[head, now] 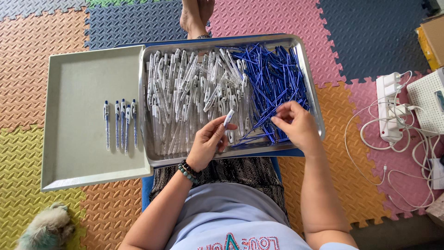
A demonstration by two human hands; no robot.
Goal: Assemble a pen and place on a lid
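**Midway through pairing a pen barrel with its refill**

Evidently the work stood at the pick-up stage. The left hand (206, 143) pinched a single clear-and-white pen barrel (228, 118) between thumb and fingertips, its tip tilted up and away toward the right hand. The right hand (296, 124) hovered with fingers curled narrowly over the heap of blue refills (273, 83), fingertips touching or just above them; whether one was already gripped could not be told. Beyond and to the left of the left hand lay the pile of empty barrels (185, 92), sharing the steel tray (314, 92) with the refills. Further left of both hands, a grey tray (74, 162) carried five finished pens (120, 121) laid side by side.

By my judgement, the next move called for isolating one thin refill from the tangle, then lining its end up with the barrel's opening, a matter of fine aim more than force.
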